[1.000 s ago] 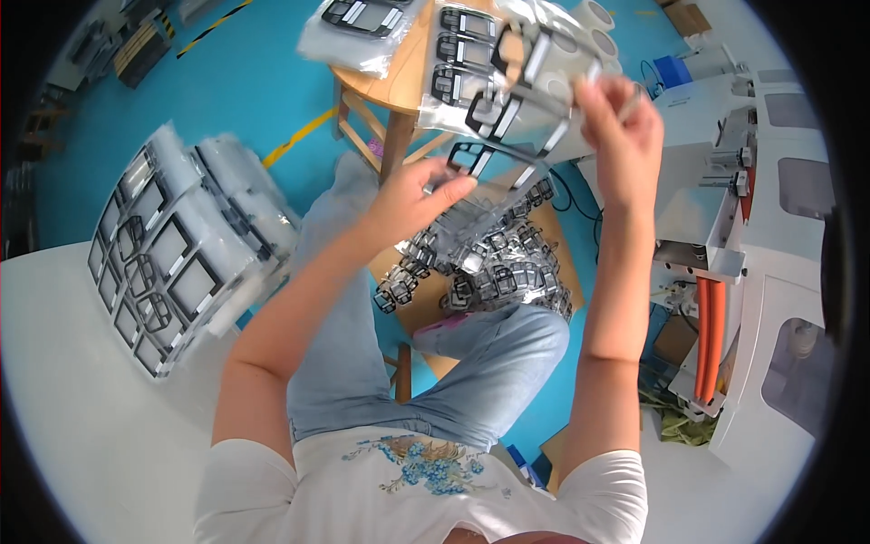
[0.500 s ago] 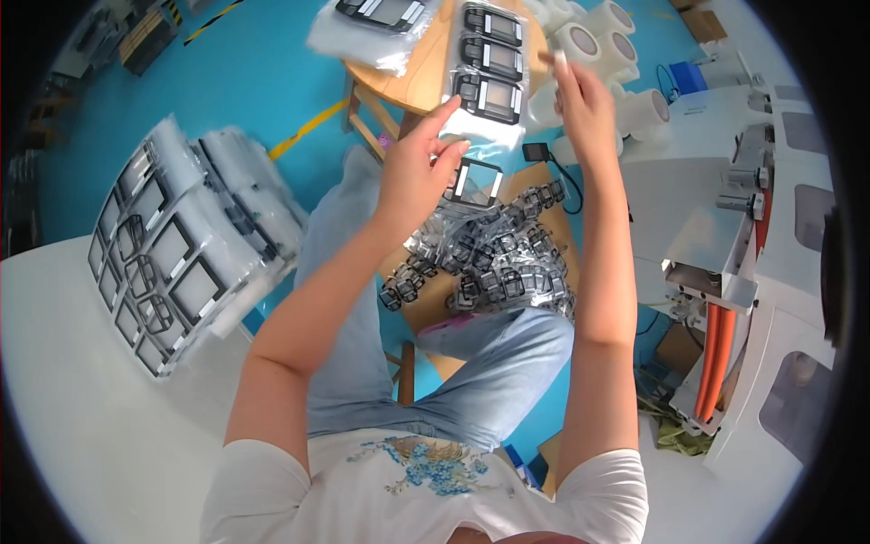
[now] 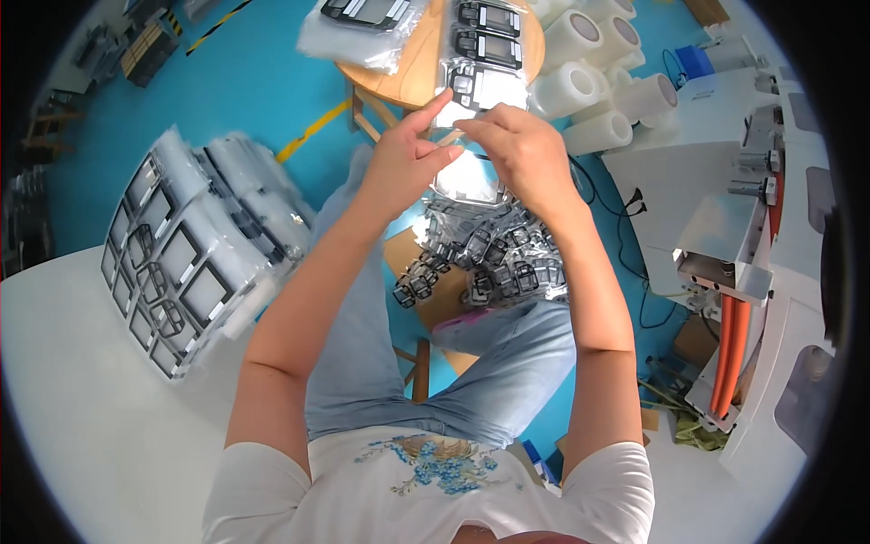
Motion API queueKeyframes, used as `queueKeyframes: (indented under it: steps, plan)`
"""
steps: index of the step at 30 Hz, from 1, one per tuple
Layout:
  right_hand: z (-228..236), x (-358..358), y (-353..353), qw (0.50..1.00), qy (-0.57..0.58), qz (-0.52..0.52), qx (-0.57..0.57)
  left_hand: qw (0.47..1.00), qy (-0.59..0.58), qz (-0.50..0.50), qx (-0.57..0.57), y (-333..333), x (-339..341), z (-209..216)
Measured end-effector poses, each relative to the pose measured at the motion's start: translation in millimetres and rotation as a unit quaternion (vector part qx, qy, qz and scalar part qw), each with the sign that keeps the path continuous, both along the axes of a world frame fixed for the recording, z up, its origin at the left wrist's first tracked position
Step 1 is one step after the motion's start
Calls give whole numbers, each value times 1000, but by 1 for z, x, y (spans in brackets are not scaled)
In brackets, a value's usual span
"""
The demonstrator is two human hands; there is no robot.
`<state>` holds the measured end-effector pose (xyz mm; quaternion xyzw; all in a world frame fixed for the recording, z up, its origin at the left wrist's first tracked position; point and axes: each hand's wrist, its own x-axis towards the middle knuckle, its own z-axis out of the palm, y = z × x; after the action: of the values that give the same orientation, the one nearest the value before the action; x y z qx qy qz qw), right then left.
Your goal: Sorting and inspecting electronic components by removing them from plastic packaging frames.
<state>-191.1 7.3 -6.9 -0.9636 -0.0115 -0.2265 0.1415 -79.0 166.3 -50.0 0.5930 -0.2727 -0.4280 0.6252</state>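
A clear plastic film strip [image 3: 453, 113] carrying black-framed panels [image 3: 488, 47] runs down over the near edge of a round wooden stool [image 3: 412, 83]. My left hand [image 3: 405, 159] lies at the strip's left edge, index finger stretched onto the film and thumb apart from it. Just right of it, my right hand [image 3: 526, 154] is closed in a pinch over the strip. A thin tan stick-like piece [image 3: 450, 137] shows between its fingertips and my left thumb. Glare whitens the film below my hands. Under them hangs a tangled heap of film with small black frames [image 3: 503, 254].
A bagged stack of panels [image 3: 362, 36] lies on the stool's left. Sheets of black frames [image 3: 181, 263] rest on a white table [image 3: 82, 344] at left. White film rolls [image 3: 580, 86] stand at back right, beside a white machine [image 3: 680, 172] with orange tubes [image 3: 729, 354]. Black cables [image 3: 625, 236] trail below.
My right hand has come down and left from beside the stool to meet my left hand at the strip. My left hand has stayed almost in place.
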Motion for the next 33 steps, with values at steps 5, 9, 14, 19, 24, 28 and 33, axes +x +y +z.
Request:
queueKeyframes:
  steps: [5, 9, 14, 19, 24, 28, 33]
  plan:
    - [29, -33, 4, 978, 122, -115, -121, 998, -56, 6, 36, 5, 5, 9]
    - [21, -79, 2, 954, 92, -246, 144, 998, -21, 62, -13, 9, -14, 25]
    - [23, -80, 25, 881, 131, -135, 434, 991, 37, 23, -125, 23, -24, 13]
    - [92, -22, -12, 862, -85, -150, 478, 990, -9, -133, -44, 38, -30, -33]
    - [39, 59, -142, 852, -51, -159, 496, 991, 55, 81, -90, 15, -39, 26]
    - [0, 75, -132, 905, 18, -270, 329, 994, 40, 67, -78, 2, -24, -1]
    - [13, 2, -71, 908, -6, -230, 349, 988, -147, 40, -10, 3, -18, -1]
